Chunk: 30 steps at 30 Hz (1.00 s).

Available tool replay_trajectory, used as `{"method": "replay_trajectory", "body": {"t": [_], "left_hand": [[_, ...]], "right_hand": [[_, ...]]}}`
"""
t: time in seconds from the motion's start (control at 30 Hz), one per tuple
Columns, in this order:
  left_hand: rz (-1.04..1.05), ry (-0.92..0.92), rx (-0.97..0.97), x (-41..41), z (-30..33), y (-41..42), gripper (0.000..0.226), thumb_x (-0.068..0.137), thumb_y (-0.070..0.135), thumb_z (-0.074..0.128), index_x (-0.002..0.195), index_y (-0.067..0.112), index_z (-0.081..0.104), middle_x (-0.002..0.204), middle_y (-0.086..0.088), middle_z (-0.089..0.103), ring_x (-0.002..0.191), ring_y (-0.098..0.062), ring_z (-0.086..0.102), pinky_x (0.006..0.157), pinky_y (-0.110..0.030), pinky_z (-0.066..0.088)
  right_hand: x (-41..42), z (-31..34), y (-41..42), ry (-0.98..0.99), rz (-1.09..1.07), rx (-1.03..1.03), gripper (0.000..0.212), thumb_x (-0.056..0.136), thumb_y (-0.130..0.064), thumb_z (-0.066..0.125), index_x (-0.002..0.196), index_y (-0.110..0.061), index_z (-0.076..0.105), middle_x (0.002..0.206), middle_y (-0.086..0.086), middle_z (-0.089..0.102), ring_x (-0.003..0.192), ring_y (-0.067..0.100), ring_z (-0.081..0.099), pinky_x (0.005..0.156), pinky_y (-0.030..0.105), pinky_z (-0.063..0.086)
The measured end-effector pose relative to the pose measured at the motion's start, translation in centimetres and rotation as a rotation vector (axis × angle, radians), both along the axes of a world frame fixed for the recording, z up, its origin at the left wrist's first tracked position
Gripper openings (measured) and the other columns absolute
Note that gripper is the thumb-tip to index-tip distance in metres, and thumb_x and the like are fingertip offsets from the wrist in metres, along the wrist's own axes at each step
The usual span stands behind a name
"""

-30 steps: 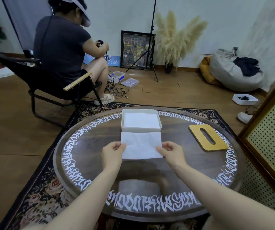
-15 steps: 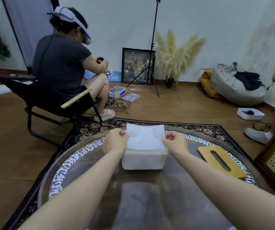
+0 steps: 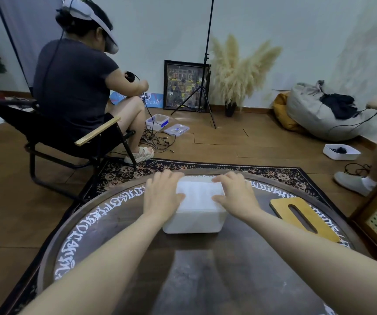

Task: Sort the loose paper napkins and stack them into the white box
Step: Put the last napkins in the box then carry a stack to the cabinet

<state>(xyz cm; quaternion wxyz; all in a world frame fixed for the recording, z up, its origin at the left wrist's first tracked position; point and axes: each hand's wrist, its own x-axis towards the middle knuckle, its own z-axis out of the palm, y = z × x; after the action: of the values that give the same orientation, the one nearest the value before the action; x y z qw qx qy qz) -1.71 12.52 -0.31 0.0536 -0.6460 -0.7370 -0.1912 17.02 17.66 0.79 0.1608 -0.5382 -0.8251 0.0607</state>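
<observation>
The white box stands on the round dark table, near its far side. A white paper napkin lies flat on top of the stack inside the box. My left hand rests on the napkin's left edge with fingers spread and fairly straight. My right hand presses the right edge the same way. Both palms face down over the box's opening.
A yellow wooden lid with a slot lies on the table to the right of the box. A person in a headset sits in a black folding chair at the left. A tripod, cables and trays are on the floor beyond.
The napkin, held up by its corners over the box half a second ago, now lies flat in the box. Both hands have let go of the corners and press down on it.
</observation>
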Motion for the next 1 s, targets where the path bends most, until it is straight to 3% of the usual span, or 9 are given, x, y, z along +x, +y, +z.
{"method": "replay_trajectory", "body": {"t": [0.1,0.27,0.37,0.5,0.63,0.7,0.83,1.0], "left_hand": [[-0.182,-0.014,-0.179,0.2,0.0,0.8,0.045,0.087,0.044,0.061,0.131,0.038,0.052,0.134,0.011,0.049,0.128,-0.012,0.038,0.101,-0.031,0.022],[-0.225,0.018,-0.323,0.2,-0.6,1.7,0.044,0.089,0.042,0.060,0.132,0.037,0.052,0.138,0.007,0.049,0.129,-0.016,0.040,0.104,-0.034,0.022],[-0.207,0.036,-0.381,0.6,-0.6,2.0,0.043,0.091,0.039,0.058,0.133,0.035,0.051,0.137,0.004,0.050,0.128,-0.018,0.042,0.104,-0.035,0.025],[-0.222,0.134,-0.463,1.0,1.6,2.4,0.042,0.091,0.034,0.059,0.132,0.032,0.051,0.134,0.001,0.051,0.125,-0.021,0.046,0.101,-0.033,0.031],[-0.239,0.226,-0.400,2.0,3.7,1.2,0.041,0.093,0.027,0.055,0.134,0.029,0.051,0.134,0.000,0.051,0.123,-0.023,0.050,0.093,-0.031,0.042],[-0.262,0.268,-0.385,2.7,4.8,0.1,0.040,0.094,0.028,0.053,0.134,0.028,0.050,0.135,0.000,0.051,0.122,-0.023,0.050,0.092,-0.033,0.044],[-0.315,0.340,-0.419,4.9,7.5,-2.0,0.037,0.094,0.028,0.053,0.130,0.023,0.054,0.132,-0.002,0.054,0.121,-0.023,0.051,0.091,-0.034,0.044],[-0.398,0.377,-0.401,9.6,11.8,-4.3,0.033,0.092,0.029,0.054,0.124,0.023,0.059,0.125,-0.003,0.058,0.116,-0.024,0.055,0.085,-0.031,0.043]], "right_hand": [[-1.0,0.1,0.0,-0.137,0.139,-0.101,0.044,0.088,-0.036,0.062,0.130,-0.034,0.052,0.131,-0.005,0.049,0.125,0.017,0.038,0.103,0.035,0.019],[-2.0,-0.7,0.6,-0.202,0.146,-0.180,0.040,0.088,-0.038,0.063,0.127,-0.037,0.055,0.125,-0.004,0.053,0.116,0.015,0.048,0.102,0.034,0.021],[-2.6,-1.0,0.9,-0.239,0.118,-0.203,0.039,0.089,-0.036,0.062,0.128,-0.036,0.055,0.126,-0.002,0.053,0.117,0.017,0.049,0.101,0.036,0.024],[-3.1,1.1,0.9,-0.374,0.145,-0.264,0.042,0.090,-0.038,0.059,0.131,-0.033,0.052,0.126,0.000,0.054,0.119,0.020,0.049,0.108,0.038,0.017],[-1.6,3.5,0.3,-0.424,0.125,-0.314,0.049,0.090,-0.047,0.057,0.135,-0.029,0.049,0.131,-0.001,0.055,0.127,0.019,0.046,0.111,0.041,0.014],[-0.4,5.0,-0.6,-0.440,0.121,-0.357,0.053,0.090,-0.048,0.057,0.137,-0.028,0.047,0.135,-0.003,0.053,0.131,0.018,0.042,0.111,0.040,0.018],[2.7,8.7,-3.0,-0.454,0.102,-0.426,0.051,0.088,-0.044,0.062,0.134,-0.025,0.052,0.135,-0.003,0.055,0.123,0.019,0.051,0.102,0.035,0.041],[7.9,13.6,-6.6,-0.493,0.032,-0.409,0.051,0.086,-0.047,0.064,0.131,-0.025,0.057,0.131,-0.003,0.058,0.119,0.020,0.055,0.098,0.034,0.044]]}}
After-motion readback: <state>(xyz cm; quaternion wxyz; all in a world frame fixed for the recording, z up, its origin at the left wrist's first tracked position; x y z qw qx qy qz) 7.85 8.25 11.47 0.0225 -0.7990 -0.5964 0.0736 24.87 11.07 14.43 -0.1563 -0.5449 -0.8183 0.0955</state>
